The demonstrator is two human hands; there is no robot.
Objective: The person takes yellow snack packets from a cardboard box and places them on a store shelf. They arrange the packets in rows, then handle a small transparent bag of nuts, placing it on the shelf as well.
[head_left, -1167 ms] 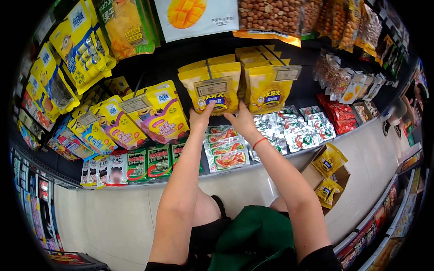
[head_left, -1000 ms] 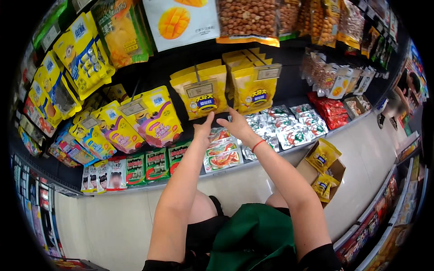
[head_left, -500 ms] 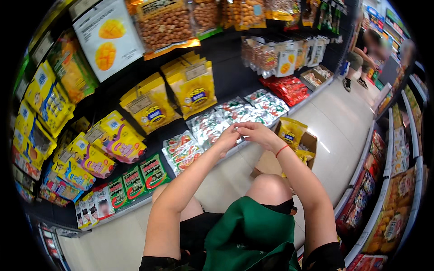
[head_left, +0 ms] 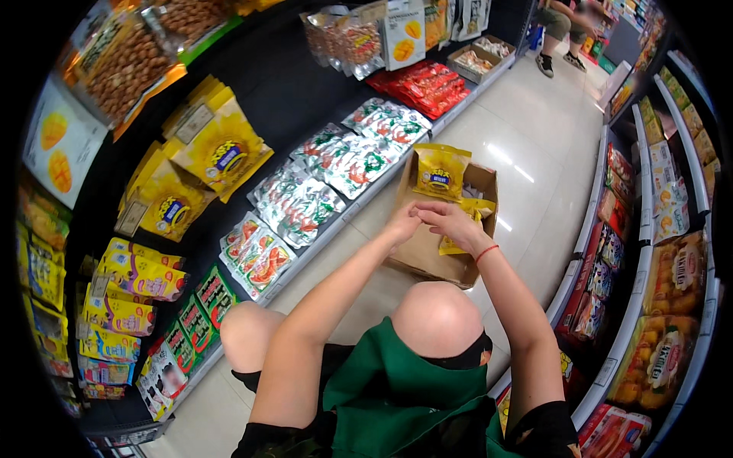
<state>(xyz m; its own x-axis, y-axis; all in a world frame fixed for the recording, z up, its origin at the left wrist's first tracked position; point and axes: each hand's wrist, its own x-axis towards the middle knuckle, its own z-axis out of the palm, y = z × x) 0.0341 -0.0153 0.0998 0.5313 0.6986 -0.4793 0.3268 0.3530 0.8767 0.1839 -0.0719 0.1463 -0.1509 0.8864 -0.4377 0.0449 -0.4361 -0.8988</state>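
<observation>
While I follow from far away through the head view, I see the fingers (head_left: 435, 208) of both hands meeting at their tips, over the cardboard box. The left hand (head_left: 400, 227) has its fingers bent and close together, and the right hand (head_left: 456, 226) curves toward it, its fingers narrow as well. No bag hangs from either hand; whether something small is pinched between the tips, I cannot tell, because the fingers themselves cover this place.

Below them, the open box (head_left: 434, 263) stands on the floor (head_left: 557, 175), in front of the person's right knee (head_left: 437, 317). I suppose it has this place so that both arms can reach it without much stretching. A yellow bag (head_left: 441, 172) leans at its far side with the printed front up; a second yellow bag (head_left: 479, 206) is partly hidden by the right hand (so I cannot describe well how it lies).

To the left, similar hanging bags (head_left: 229, 156) make two stacks, probably hung so that each front faces the aisle. Near the shelf edge (head_left: 357, 210), silver packets (head_left: 305, 206) overlap in flat rows, perhaps because they are too soft for standing. Farther along lie red packets (head_left: 420, 88) in a heap.
</observation>
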